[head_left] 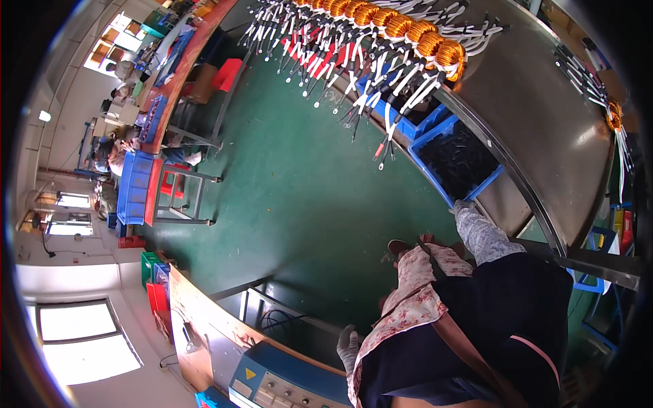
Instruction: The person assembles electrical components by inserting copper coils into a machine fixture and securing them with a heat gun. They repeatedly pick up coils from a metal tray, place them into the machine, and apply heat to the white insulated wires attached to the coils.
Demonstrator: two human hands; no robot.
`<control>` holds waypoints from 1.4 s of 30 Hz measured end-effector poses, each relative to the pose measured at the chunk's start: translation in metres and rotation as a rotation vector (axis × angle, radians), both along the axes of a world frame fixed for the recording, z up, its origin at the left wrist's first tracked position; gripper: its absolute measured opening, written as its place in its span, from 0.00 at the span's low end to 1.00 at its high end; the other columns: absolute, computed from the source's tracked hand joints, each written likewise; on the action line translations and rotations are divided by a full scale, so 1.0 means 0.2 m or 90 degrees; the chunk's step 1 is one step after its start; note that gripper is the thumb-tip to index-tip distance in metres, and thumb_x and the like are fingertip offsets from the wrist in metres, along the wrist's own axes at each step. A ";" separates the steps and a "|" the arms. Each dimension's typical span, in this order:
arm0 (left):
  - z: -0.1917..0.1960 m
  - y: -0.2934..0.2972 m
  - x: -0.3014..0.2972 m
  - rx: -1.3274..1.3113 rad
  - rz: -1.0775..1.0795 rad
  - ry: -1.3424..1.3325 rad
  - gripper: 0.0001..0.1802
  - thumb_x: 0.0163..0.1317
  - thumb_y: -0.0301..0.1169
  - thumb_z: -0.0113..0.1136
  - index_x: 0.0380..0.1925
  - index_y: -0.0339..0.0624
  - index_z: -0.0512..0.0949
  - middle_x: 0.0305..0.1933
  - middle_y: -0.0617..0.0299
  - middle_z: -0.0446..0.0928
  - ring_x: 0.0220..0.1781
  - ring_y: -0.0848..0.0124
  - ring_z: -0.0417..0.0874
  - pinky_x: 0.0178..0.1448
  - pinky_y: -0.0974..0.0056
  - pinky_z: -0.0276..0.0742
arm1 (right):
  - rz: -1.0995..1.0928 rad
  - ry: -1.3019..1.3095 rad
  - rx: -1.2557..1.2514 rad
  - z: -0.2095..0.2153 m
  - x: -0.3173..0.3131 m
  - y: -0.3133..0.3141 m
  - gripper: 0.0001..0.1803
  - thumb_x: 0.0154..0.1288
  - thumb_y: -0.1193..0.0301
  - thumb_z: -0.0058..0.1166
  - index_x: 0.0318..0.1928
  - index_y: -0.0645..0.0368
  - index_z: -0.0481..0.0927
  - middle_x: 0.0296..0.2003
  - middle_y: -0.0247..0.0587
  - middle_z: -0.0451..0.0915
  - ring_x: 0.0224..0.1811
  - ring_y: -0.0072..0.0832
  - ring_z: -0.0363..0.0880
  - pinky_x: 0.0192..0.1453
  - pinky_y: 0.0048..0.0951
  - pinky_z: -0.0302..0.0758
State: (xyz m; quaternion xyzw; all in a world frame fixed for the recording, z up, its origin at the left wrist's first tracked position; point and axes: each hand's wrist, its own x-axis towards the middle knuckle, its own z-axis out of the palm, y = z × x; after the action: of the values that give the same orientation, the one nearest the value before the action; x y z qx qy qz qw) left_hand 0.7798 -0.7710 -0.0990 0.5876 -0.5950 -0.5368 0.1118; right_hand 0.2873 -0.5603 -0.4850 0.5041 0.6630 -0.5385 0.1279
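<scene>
My right hand, in a light grey glove and patterned sleeve, is at the near corner of a blue plastic bin, its fingers closed over the rim. Many small black parts fill the bin, too small to make out. My left hand, also gloved, hangs low beside my floral apron, fingers loosely bent and apart, with nothing seen in it. Above the bins, a row of copper-wire coils with white-sleeved leads lies along the metal bench, the lead ends hanging over its edge.
The metal bench runs along my right, with another coil at its far side. A blue control box stands on a wooden table at my left. Beyond the green floor, people sit at a long workbench.
</scene>
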 end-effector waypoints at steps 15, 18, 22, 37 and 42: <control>-0.01 -0.61 -0.50 -0.017 -0.227 -0.012 0.14 0.57 0.28 0.56 0.45 0.40 0.76 0.44 0.59 0.79 0.46 0.72 0.78 0.52 0.69 0.71 | 0.671 0.054 0.466 0.32 -0.80 -0.39 0.34 0.50 0.52 0.58 0.54 0.56 0.69 0.52 0.38 0.73 0.56 0.34 0.70 0.57 0.31 0.68; 0.00 -0.64 -0.45 -0.020 -0.216 -0.023 0.14 0.58 0.28 0.57 0.45 0.40 0.76 0.43 0.59 0.79 0.45 0.73 0.78 0.51 0.69 0.72 | 0.477 0.140 -0.086 0.36 -0.72 -0.46 0.25 0.52 0.59 0.58 0.50 0.56 0.71 0.44 0.35 0.77 0.46 0.32 0.75 0.47 0.32 0.74; -0.07 -0.61 -0.25 0.001 -0.160 -0.045 0.14 0.58 0.29 0.57 0.45 0.41 0.77 0.42 0.59 0.79 0.44 0.73 0.78 0.50 0.69 0.72 | 0.408 0.198 -0.113 0.31 -0.31 -0.49 0.13 0.61 0.59 0.46 0.25 0.53 0.72 0.18 0.31 0.70 0.17 0.24 0.68 0.18 0.28 0.63; -0.11 -0.99 0.65 -0.055 0.111 0.100 0.15 0.59 0.29 0.56 0.47 0.39 0.75 0.45 0.57 0.78 0.48 0.70 0.77 0.53 0.67 0.71 | 1.650 -0.154 -0.118 0.85 1.53 -1.98 0.19 0.55 0.73 0.52 0.50 0.58 0.75 0.34 0.42 0.81 0.32 0.29 0.81 0.39 0.32 0.77; 0.06 -1.14 0.99 -0.118 0.278 0.209 0.16 0.59 0.30 0.57 0.47 0.40 0.75 0.46 0.60 0.77 0.50 0.71 0.75 0.55 0.68 0.69 | 1.910 0.151 0.261 0.76 1.59 -2.60 0.16 0.55 0.74 0.49 0.46 0.60 0.77 0.36 0.46 0.81 0.31 0.29 0.81 0.38 0.32 0.78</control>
State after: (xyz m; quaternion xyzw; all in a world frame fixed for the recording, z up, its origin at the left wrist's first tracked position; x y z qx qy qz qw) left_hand 0.9785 -0.9986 -0.0861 0.5940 -0.4750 -0.5315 0.3729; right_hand 0.6049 -1.0800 -0.3323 -0.6528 0.6141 0.1483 0.4180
